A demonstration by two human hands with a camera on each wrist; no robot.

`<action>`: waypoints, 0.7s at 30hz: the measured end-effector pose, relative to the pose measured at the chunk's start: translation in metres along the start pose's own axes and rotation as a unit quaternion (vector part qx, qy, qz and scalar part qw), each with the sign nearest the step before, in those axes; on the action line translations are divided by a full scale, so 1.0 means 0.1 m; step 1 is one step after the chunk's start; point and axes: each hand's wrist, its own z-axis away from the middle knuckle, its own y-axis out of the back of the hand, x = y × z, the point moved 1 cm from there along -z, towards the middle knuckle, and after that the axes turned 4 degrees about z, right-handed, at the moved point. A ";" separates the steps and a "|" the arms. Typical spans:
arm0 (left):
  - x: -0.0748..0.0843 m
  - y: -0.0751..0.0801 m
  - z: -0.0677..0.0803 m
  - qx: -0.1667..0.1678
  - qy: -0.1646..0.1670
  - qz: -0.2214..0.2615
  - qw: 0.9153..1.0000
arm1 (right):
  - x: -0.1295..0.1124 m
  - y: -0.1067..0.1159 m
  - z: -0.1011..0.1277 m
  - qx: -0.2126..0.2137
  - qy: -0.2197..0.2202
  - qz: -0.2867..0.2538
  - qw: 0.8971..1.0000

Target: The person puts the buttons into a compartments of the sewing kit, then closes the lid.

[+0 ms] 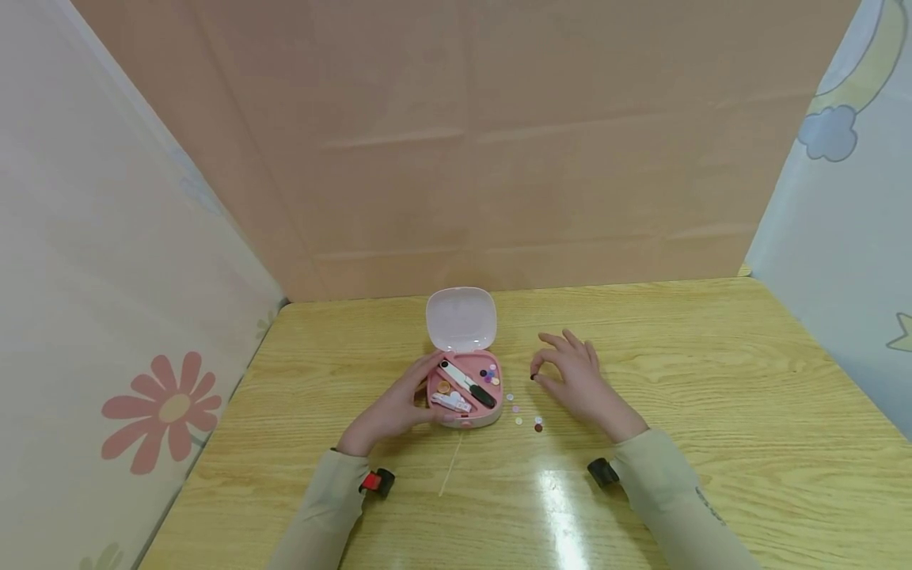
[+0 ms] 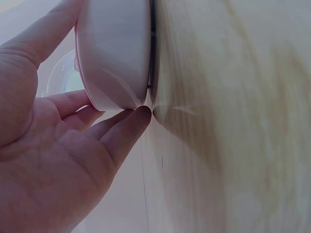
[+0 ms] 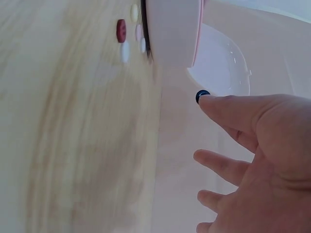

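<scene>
Plainly, in the head view we see the left hand (image 1: 396, 405) gripping the left side of a pink box (image 1: 488, 419), thumb at the front edge, fingers toward the back corner. The right hand (image 1: 579, 386) pinches a small dark button (image 1: 533, 378) between thumb and index finger, its other fingers fanned apart. Beyond the left fingers stands the raised lid (image 1: 461, 318). Beside the left thumb, inside the box, we find a white item (image 1: 452, 404) and a gold round piece (image 1: 444, 387); past them slants a black-and-white tool (image 1: 466, 383), then coloured buttons (image 1: 488, 374) on the side facing the right fingers. Loose buttons (image 1: 538, 427) lie between both hands, nearer us than the pinching fingertips, on the wooden table (image 1: 712, 380).

From the left wrist, we see thumb and fingers well apart across the box; we cannot tell how firmly they press.

From the right wrist, we see the dark button at the thumb's tip, apart from the box, the index finger mostly hidden.
</scene>
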 end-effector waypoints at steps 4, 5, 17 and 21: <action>0.00 0.00 0.00 0.001 -0.002 -0.007 1.000 | -0.03 0.00 -0.05 0.002 0.009 0.004 1.000; 0.00 0.00 0.00 0.001 -0.003 -0.008 1.000 | -0.04 0.00 -0.06 0.003 0.012 0.004 1.000; 0.14 0.02 0.04 -0.002 -0.002 -0.012 1.000 | -0.19 0.00 -0.19 0.010 0.034 0.018 0.999; 0.01 0.00 0.00 0.007 -0.012 -0.011 1.000 | -0.21 -0.03 -0.22 0.018 0.039 0.021 0.999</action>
